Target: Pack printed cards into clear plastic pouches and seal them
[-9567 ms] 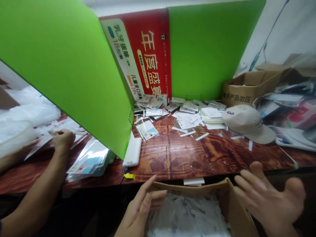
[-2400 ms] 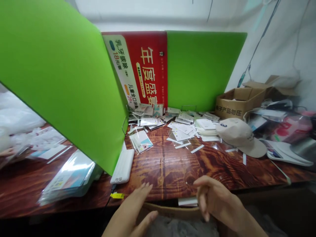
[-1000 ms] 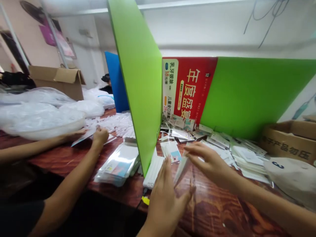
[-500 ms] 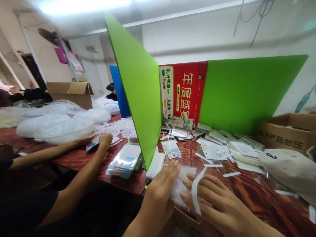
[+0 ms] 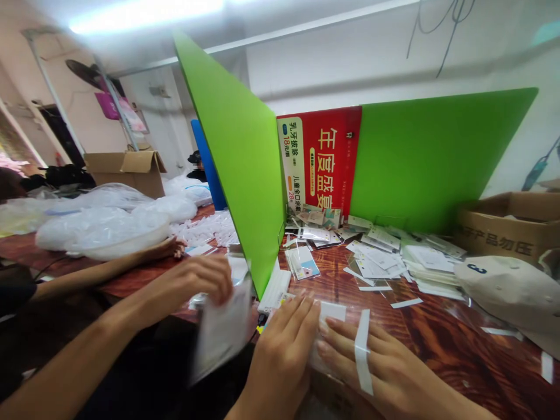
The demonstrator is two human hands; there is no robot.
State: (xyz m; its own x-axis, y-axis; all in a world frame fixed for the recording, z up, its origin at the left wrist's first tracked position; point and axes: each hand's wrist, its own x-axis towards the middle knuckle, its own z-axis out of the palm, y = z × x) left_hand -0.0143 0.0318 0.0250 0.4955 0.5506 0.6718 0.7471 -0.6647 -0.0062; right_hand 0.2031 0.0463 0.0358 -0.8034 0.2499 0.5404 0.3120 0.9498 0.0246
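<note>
Low in the centre, a clear plastic bag (image 5: 333,311) with something white in it lies between my two hands at the table's front edge. My left hand (image 5: 286,335) is closed on its left part, fingers pressed together and thumb hidden. My right hand (image 5: 376,356) grips the bag's right part, its fingertips close to the left hand's. A curved white strip (image 5: 362,353) lies across the backs of the right fingers; how it stays there I cannot tell. Just beyond lies a bagged card (image 5: 303,262) with a light-blue corner.
A green divider (image 5: 231,157) stands left. Beyond it, a co-worker's hand (image 5: 203,274) holds a blurred clear packet (image 5: 223,329). Card piles (image 5: 380,256), a cap (image 5: 499,289) and a cardboard box (image 5: 503,230) are on the right. White loose strips (image 5: 406,303) lie on the table (image 5: 441,335).
The white strip on my right hand has straightened and shifted slightly right. My hands stay on the bag. The co-worker's near hand has moved right and toward me with a packet.
</note>
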